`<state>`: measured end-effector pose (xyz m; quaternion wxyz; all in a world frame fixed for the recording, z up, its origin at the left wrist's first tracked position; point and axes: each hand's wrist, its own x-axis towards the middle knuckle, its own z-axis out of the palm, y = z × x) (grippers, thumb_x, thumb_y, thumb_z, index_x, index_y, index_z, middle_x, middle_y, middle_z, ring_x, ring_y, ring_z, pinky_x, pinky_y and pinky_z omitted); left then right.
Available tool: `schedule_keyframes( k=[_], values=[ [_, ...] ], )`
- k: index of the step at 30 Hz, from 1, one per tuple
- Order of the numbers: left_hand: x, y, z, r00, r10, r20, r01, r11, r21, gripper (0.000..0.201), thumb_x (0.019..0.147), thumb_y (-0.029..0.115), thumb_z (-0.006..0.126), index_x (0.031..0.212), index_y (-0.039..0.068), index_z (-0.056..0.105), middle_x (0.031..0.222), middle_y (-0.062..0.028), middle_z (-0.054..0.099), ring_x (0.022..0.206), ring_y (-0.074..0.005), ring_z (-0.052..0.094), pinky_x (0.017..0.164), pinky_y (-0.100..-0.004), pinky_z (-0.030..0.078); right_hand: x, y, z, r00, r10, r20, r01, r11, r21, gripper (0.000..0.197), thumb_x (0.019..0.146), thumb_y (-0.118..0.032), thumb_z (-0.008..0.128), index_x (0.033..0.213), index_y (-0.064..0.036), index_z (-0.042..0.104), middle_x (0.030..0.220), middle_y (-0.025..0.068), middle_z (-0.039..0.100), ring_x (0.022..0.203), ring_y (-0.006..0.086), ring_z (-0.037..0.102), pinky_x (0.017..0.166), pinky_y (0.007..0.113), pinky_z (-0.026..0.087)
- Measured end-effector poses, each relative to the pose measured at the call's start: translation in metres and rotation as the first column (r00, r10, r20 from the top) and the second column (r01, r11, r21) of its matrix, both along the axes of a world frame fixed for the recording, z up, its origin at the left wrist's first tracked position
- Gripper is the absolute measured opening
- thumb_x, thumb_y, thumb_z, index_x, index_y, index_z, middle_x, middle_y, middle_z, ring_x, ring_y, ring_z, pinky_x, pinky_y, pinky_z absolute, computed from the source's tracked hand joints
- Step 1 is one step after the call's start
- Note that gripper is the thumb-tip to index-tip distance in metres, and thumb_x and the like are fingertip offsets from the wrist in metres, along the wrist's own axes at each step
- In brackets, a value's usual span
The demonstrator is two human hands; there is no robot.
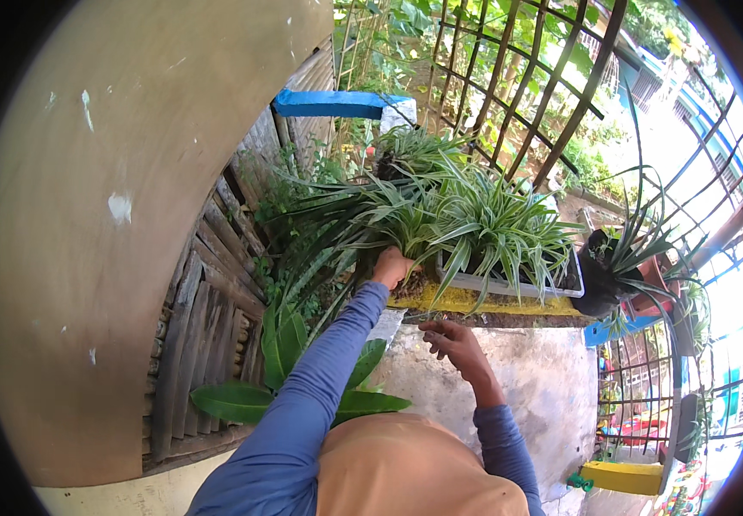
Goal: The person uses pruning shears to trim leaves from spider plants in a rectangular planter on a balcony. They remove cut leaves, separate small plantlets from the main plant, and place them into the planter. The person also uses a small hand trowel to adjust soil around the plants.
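Observation:
My left hand (393,267) reaches forward and is closed at the base of a spider plant (410,225), its fingertips partly hidden by leaves. Green leaves with pale stripes spread around and above it. Just right of that hand, a long grey-white planter box (509,286) holds more spider plants (496,219). Lower and nearer to me, my right hand (457,344) hovers below the yellow ledge (483,301), its fingers loosely bent and apart, with nothing visible in them.
A broad-leaved plant (281,348) rises beside my left forearm. Wooden slats (208,344) and a tan wall surface (113,215) stand at the left. Metal grille bars (518,77) run behind the plants. A black plant bag (604,275) sits at the right.

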<state>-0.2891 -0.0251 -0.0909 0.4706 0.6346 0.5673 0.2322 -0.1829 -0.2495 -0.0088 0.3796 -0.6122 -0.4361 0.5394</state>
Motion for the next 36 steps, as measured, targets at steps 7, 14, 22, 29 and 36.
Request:
schedule_keyframes(
  k=[7, 14, 22, 29, 36],
  values=[
    [0.036, -0.006, -0.009, 0.930, -0.039, -0.366, 0.109, 0.979, 0.174, 0.066, 0.059, 0.047, 0.080, 0.099, -0.004, 0.066, 0.104, -0.0235, 0.064, 0.102, -0.0329, 0.062, 0.087, -0.0407, 0.051, 0.017, -0.023, -0.001, 0.999, 0.047, 0.013, -0.046, 0.998, -0.037, 0.028, 0.089, -0.022, 0.061, 0.112, -0.0072, 0.065, 0.086, 0.0003, 0.063, 0.070, 0.0080, 0.054, 0.061, 0.023, 0.044],
    [-0.005, -0.004, 0.055, 0.896, -0.124, -0.426, 0.243, 0.941, 0.236, 0.052, 0.066, 0.047, 0.074, 0.086, -0.001, 0.069, 0.088, -0.0216, 0.067, 0.085, -0.0340, 0.065, 0.076, -0.0418, 0.053, 0.056, -0.041, -0.021, 0.960, 0.159, 0.231, -0.132, 0.983, -0.126, 0.036, 0.086, -0.026, 0.063, 0.117, -0.0087, 0.063, 0.097, 0.0082, 0.067, 0.080, 0.0172, 0.062, 0.068, 0.031, 0.049],
    [0.011, -0.111, 0.162, 0.688, -0.254, 0.680, -0.144, 0.871, 0.470, 0.018, 0.091, 0.016, 0.059, 0.106, 0.005, 0.057, 0.105, -0.0081, 0.059, 0.093, -0.0152, 0.060, 0.077, -0.0299, 0.055, 0.000, 0.043, -0.040, 0.420, 0.438, 0.794, -0.466, 0.856, -0.226, 0.033, 0.079, -0.029, 0.064, 0.104, -0.0073, 0.065, 0.096, 0.0160, 0.067, 0.087, 0.0290, 0.065, 0.076, 0.040, 0.050],
    [-0.043, -0.074, 0.130, 0.156, 0.486, 0.860, 0.775, 0.480, -0.412, 0.031, 0.089, 0.032, 0.061, 0.108, 0.008, 0.056, 0.105, -0.0135, 0.061, 0.105, -0.0328, 0.059, 0.090, -0.0505, 0.050, -0.082, 0.089, 0.011, 0.471, 0.192, 0.861, -0.594, 0.790, 0.149, 0.032, 0.080, -0.016, 0.063, 0.110, -0.0069, 0.058, 0.097, 0.0162, 0.060, 0.083, 0.0326, 0.063, 0.072, 0.045, 0.049],
    [-0.082, 0.128, 0.140, 0.981, -0.118, 0.154, -0.041, 0.650, 0.759, 0.019, 0.076, 0.010, 0.069, 0.092, 0.006, 0.060, 0.084, -0.0081, 0.059, 0.075, -0.0208, 0.057, 0.068, -0.0316, 0.048, -0.024, 0.041, 0.039, 0.688, 0.205, 0.696, -0.288, 0.958, 0.002, 0.026, 0.083, -0.021, 0.062, 0.108, -0.0110, 0.062, 0.096, 0.0145, 0.061, 0.080, 0.0352, 0.063, 0.069, 0.043, 0.051]
  ],
)
